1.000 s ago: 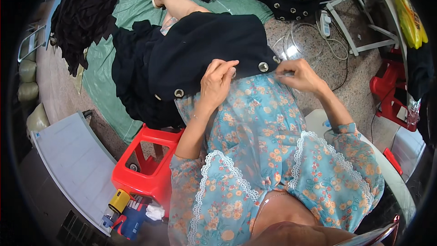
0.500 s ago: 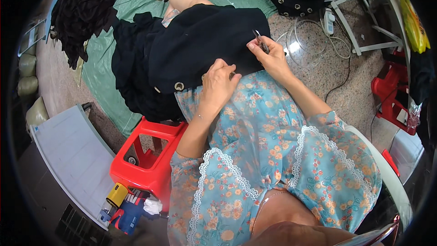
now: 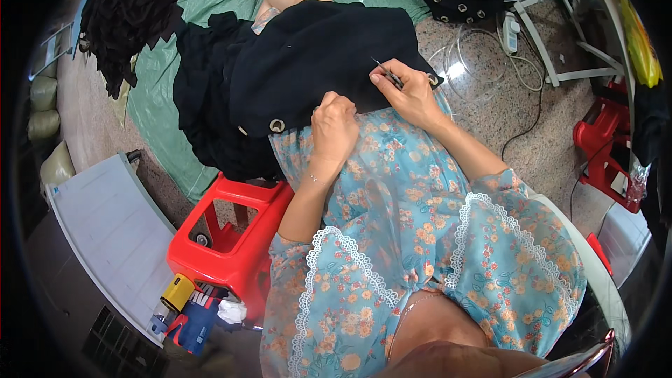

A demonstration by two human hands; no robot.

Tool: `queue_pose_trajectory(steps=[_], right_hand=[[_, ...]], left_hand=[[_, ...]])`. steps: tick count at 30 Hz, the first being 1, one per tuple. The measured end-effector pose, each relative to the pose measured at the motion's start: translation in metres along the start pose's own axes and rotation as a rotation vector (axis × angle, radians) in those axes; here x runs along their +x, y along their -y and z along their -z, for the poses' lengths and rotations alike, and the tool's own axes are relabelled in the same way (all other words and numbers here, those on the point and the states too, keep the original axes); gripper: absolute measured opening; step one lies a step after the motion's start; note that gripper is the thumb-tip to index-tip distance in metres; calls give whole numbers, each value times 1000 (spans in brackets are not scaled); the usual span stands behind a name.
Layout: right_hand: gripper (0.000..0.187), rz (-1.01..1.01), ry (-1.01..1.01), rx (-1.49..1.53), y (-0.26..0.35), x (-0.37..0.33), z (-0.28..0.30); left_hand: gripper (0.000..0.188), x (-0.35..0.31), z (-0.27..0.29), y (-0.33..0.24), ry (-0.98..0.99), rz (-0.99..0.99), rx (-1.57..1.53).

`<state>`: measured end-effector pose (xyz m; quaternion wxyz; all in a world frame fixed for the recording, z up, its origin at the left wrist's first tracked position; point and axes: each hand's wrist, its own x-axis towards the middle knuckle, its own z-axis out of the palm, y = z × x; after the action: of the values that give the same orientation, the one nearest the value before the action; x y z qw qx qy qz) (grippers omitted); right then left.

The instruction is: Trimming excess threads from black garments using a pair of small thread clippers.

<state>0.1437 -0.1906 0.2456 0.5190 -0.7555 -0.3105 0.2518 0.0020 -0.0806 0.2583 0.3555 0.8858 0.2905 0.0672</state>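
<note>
A black cloth [image 3: 322, 56] with metal eyelets [image 3: 277, 126] is spread over my lap, on top of a blue floral dress [image 3: 388, 189]. At the cloth's near edge my left hand [image 3: 334, 129] is closed, knuckles up, pinching the fabric; its fingertips are mostly hidden. My right hand [image 3: 413, 94] is closed around small dark thread snips [image 3: 388, 75], whose pointed tip faces up and left over the cloth. The two hands are a short way apart, and the snips' blades stand clear of my left fingers.
A red plastic stool [image 3: 231, 238] stands at my left, beside a pale panel [image 3: 112, 217]. More black cloth [image 3: 133, 14] lies on a green sheet [image 3: 150, 112]. On the right are a power strip [image 3: 511, 33] with cables, a white folding frame [image 3: 560, 73] and another red stool [image 3: 605, 133].
My right hand has shifted slightly left and down, bringing the snips nearer my left hand. The left thumb, stretched out before, is now tucked in against the fingers.
</note>
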Motion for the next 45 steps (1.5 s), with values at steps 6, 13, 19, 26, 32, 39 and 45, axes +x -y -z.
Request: queue_pose_trajectory(steps=[6,13,19,26,32,39,45], right_hand=[[22,16,52,-22,14,-4,7],[19,293,269,-377,18,-12,14],[18,414,324,-653,29,-14,6],[15,411,357,-737,28,-9,-5],[14,502,357,-719,18,-6,-8],[11,243,-90,-479,18,-6,13],[23,-187,-390,-107,-34,-10,78]], left_hand=[[2,3,-6,8,-89,24,-67],[2,4,-18,26,-139,106,-285],[3,3,-19,25,-166,139,-332],[4,1,-18,18,-190,134,-361],[4,2,-17,12,-176,126,-354],[5,2,-18,15,-190,240,-465],[12,2,-11,19,-254,406,-603]])
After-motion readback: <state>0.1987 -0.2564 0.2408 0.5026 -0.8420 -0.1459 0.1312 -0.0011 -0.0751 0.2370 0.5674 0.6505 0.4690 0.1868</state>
